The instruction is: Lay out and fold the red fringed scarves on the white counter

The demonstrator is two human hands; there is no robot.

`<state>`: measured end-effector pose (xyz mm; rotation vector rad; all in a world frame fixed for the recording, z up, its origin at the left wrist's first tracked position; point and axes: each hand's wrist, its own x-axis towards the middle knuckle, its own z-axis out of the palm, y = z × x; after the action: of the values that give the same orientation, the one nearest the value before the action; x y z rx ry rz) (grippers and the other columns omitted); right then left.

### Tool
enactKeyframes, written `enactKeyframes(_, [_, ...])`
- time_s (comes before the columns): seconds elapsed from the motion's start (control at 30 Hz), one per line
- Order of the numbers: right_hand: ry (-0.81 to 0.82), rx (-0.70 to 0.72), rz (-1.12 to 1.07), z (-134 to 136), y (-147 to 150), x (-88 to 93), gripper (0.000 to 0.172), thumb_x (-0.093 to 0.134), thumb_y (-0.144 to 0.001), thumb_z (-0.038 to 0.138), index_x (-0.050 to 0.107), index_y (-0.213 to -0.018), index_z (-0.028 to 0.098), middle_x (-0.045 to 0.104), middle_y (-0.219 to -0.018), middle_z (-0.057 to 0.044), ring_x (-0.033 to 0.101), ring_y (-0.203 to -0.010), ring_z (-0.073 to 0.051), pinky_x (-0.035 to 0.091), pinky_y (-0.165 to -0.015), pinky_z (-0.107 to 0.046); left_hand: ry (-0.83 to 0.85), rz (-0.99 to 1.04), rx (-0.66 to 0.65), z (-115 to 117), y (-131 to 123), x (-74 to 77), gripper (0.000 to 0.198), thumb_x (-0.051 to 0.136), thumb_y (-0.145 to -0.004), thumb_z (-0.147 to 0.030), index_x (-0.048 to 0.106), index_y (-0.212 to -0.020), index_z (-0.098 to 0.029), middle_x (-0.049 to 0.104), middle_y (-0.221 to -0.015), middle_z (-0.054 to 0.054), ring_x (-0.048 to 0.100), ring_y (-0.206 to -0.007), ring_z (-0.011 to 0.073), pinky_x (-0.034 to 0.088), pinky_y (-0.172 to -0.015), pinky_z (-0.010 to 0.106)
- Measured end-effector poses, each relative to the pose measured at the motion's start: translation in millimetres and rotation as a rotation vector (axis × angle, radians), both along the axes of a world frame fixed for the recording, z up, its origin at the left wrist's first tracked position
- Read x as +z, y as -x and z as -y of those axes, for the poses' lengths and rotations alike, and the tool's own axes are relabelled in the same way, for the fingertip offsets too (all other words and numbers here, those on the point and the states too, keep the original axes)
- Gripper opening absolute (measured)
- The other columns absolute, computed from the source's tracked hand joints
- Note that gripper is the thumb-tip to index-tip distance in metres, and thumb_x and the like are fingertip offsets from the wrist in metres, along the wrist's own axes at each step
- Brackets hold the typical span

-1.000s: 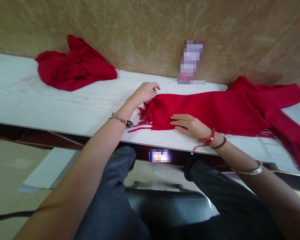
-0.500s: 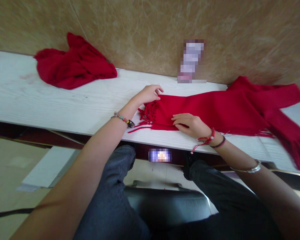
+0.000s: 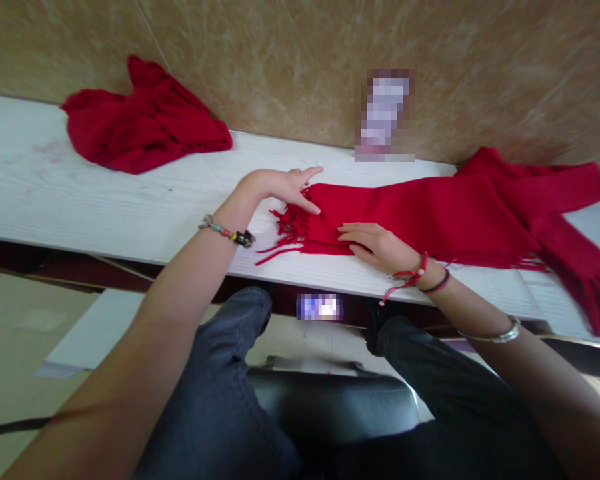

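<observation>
A long red scarf lies stretched along the white table, its fringed end toward the left. My left hand rests at that fringed end with fingers stretched out flat on the cloth. My right hand lies flat on the scarf's near edge, fingers extended and pressing the fabric down. The scarf's far end is bunched at the right against the wall.
A second red scarf sits crumpled at the table's back left against the tan marbled wall. A blurred upright object stands at the wall behind the scarf. My knees and a black seat are below the table edge.
My left hand has gone from curled at the fringed corner to stretched out flat across it. My right hand has stayed nearly still on the scarf.
</observation>
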<state>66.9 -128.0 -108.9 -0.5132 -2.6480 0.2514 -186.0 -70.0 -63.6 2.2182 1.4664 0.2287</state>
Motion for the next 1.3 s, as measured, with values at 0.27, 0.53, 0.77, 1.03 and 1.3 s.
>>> enactKeyframes(0.27, [0.136,-0.047,-0.070,-5,-4,0.6,0.025,0.042,-0.089,0.019,0.067,-0.095,0.018,0.069,-0.109,-0.008,0.060,-0.109,-0.019,0.050,-0.095,-0.039,-0.076,-0.314,0.048,15,10,8.0,0.083,0.062,-0.068,-0.026,0.027,-0.143,-0.023,0.053,-0.129,0.008,0.053,-0.112,0.0222,0.038,-0.092,0.026])
enactKeyframes(0.53, [0.222,-0.031,-0.123,-4,-3,1.5,0.021,0.043,-0.088,0.022,0.064,-0.086,0.019,0.069,-0.106,-0.008,0.062,-0.106,-0.019,0.050,-0.093,-0.039,-0.338,-0.289,0.127,32,2,24.0,0.038,0.054,-0.071,-0.014,0.062,-0.108,-0.016,0.063,-0.100,0.007,0.057,-0.097,0.0210,0.042,-0.084,0.028])
enactKeyframes(0.77, [0.347,-0.239,-0.282,-14,-9,-3.0,0.021,0.045,-0.086,0.028,0.064,-0.091,0.020,0.071,-0.091,-0.004,0.067,-0.086,-0.018,0.055,-0.078,-0.035,-0.111,-0.363,-0.086,33,-7,13.6,0.020,0.055,-0.069,-0.019,0.069,-0.083,-0.019,0.064,-0.083,0.004,0.058,-0.079,0.0167,0.042,-0.073,0.025])
enactKeyframes(1.03, [0.201,-0.015,-0.133,-3,-4,3.0,0.021,0.047,-0.085,0.020,0.066,-0.093,0.019,0.070,-0.102,-0.008,0.062,-0.104,-0.020,0.050,-0.092,-0.040,-0.289,-0.627,0.405,45,6,23.4,0.035,0.049,-0.073,-0.010,0.066,-0.103,-0.009,0.058,-0.110,0.018,0.047,-0.114,0.0346,0.037,-0.093,0.046])
enactKeyframes(1.3, [0.015,-0.016,-0.058,-1,-5,0.0,0.029,0.043,-0.088,0.017,0.069,-0.100,0.016,0.066,-0.112,-0.011,0.061,-0.107,-0.019,0.051,-0.094,-0.036,-0.275,-0.544,-0.246,45,-14,12.8,0.031,0.050,-0.078,-0.019,0.064,-0.105,-0.022,0.060,-0.108,0.006,0.054,-0.098,0.0196,0.041,-0.084,0.028])
